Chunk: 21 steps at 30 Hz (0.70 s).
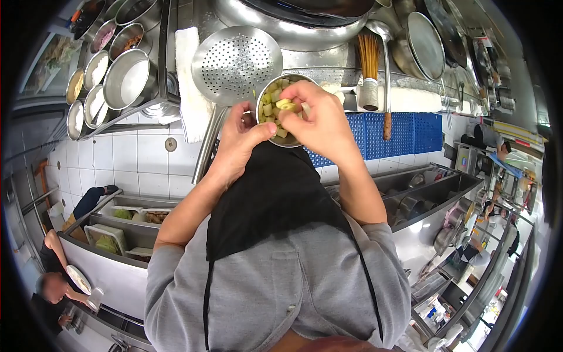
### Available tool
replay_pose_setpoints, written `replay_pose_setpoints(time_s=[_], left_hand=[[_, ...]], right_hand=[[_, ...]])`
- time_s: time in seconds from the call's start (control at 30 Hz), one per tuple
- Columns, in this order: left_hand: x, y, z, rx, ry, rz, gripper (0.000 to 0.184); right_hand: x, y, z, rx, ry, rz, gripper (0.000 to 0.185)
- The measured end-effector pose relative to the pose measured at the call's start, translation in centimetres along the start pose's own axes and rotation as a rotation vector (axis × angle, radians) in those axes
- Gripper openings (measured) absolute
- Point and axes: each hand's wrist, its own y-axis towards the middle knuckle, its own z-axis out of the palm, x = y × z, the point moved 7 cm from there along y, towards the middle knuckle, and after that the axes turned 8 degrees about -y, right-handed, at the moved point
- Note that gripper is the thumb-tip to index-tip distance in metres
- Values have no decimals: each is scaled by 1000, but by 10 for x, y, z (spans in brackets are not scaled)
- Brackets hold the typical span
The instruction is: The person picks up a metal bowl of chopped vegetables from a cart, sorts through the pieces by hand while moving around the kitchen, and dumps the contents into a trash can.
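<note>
A round metal bowl (287, 142) of pale green diced vegetable (268, 110) is held in front of my black apron. My left hand (241, 141) grips the bowl's left side, thumb over the rim. Over the bowl's opening, my right hand (322, 120) has its fingers closed on a yellow-green vegetable piece (285, 104). The fingers hide part of the bowl's contents. Just behind the bowl lies a large perforated skimmer (237, 66), its handle slanting down past my left wrist.
A wok (293, 35) sits beyond the skimmer. To the right are a bamboo brush (369, 58), a ladle (386, 76) and blue perforated mats (387, 136). Several metal bowls (126, 79) stand at upper left. Another person (56, 287) is at lower left.
</note>
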Motion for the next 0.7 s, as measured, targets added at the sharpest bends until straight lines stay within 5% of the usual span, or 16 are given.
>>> replay_pose_setpoints(time_s=[0.23, 0.37, 0.6, 0.7], left_hand=[[10, 6, -12, 11, -100, -6, 75], [6, 3, -6, 31, -136, -4, 74], [13, 8, -14, 45, -71, 32, 71], [6, 6, -10, 38, -46, 31, 70]], right_hand=[[-39, -13, -1, 196, 1477, 311, 12], [-40, -17, -1, 92, 1617, 376, 13], [-29, -9, 10, 100, 853, 337, 17], [-4, 6, 17, -149, 152, -117, 20]])
